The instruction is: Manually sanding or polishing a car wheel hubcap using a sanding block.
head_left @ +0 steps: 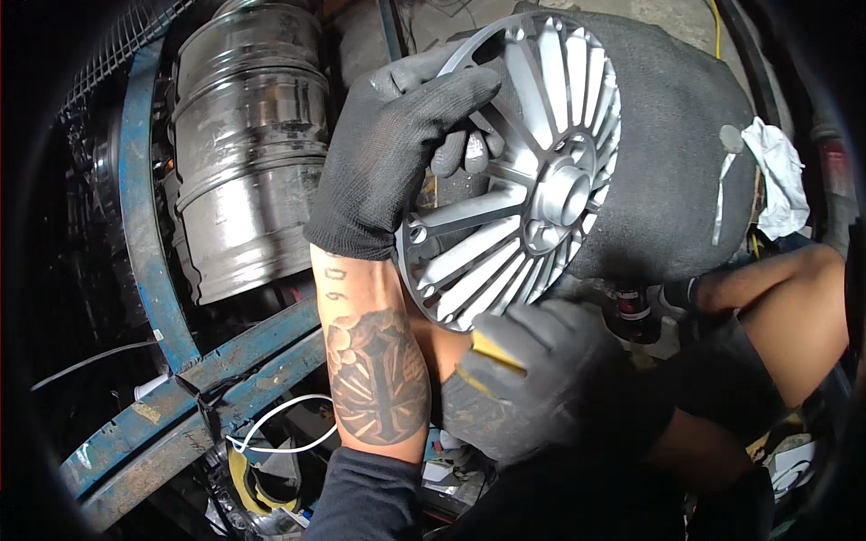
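Remotely, I see a round silver metal wheel [561,194] before rounded grey fabric padding [677,162], right of silver metal cylinders [248,131].

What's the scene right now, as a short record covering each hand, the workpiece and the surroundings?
Left hand: black-gloved left hand grips the spoked wheel disc at its upper-left edge
Right hand: gloved right hand holds a yellow item, partly hidden, by the disc's lower edge; contact unclear
Workpiece: silver and dark, tilted
Left side: shiny ribbed metal cylinders, blue metal frame
Right side: dark grey padded surface, white cloth
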`<move>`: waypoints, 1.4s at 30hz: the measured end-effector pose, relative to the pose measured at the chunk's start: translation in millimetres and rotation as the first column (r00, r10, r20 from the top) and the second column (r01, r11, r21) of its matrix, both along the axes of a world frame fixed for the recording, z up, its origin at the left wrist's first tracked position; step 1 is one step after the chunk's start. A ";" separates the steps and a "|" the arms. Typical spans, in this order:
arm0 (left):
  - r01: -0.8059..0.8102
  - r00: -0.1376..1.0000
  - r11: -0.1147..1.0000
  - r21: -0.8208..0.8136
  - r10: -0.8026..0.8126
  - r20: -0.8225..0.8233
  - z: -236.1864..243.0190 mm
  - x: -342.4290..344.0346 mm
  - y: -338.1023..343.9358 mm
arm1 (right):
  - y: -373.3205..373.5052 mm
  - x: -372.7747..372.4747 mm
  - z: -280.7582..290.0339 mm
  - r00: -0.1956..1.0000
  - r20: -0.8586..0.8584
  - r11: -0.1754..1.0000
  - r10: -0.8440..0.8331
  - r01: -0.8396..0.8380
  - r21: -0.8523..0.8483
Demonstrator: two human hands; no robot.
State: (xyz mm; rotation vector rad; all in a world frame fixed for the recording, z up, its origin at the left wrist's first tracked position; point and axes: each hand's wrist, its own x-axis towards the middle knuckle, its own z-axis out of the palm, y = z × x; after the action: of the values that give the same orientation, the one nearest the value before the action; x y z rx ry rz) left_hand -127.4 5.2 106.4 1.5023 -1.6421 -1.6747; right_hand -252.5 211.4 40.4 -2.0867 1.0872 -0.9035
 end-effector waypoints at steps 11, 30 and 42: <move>-0.097 0.994 0.994 -0.055 0.095 -0.046 -5.8 6.5 2.4 | -20.1 -19.6 -8.3 0.812 0.536 0.506 -0.231 -0.370 0.779; -0.087 0.989 0.996 0.011 0.088 -0.118 3.2 -0.5 22.5 | -11.6 28.2 -4.8 0.650 0.518 0.522 -0.555 -0.213 0.826; 0.022 0.976 1.000 -0.008 -0.023 -0.215 -17.5 -2.8 32.0 | 0.9 48.7 1.6 0.937 0.197 0.932 -0.289 0.229 0.281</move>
State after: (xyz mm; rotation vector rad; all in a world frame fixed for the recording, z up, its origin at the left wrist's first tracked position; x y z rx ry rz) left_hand -130.2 37.2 88.9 1.2532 -1.5526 -1.7737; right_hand -203.8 212.4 42.0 -1.6049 1.2961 -1.0471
